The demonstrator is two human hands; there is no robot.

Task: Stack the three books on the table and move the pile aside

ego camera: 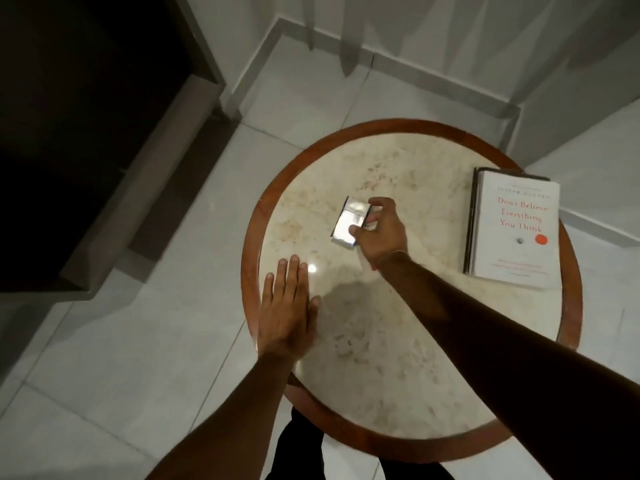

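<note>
A pile of books point(516, 230) lies at the right side of the round marble table point(381, 341); the top one has a white cover with red lettering, and darker edges of books beneath show along its left side. My right hand point(381, 230) reaches to the table's middle, its fingers closed around the right edge of a small shiny silver packet point(348, 221). My left hand point(289, 306) rests flat on the table's left edge, fingers straight and close together, holding nothing.
The table has a brown wooden rim point(252, 216) and stands on a pale tiled floor. A dark sofa or cabinet point(69, 133) fills the left. White curtains and a wall skirting run behind the table.
</note>
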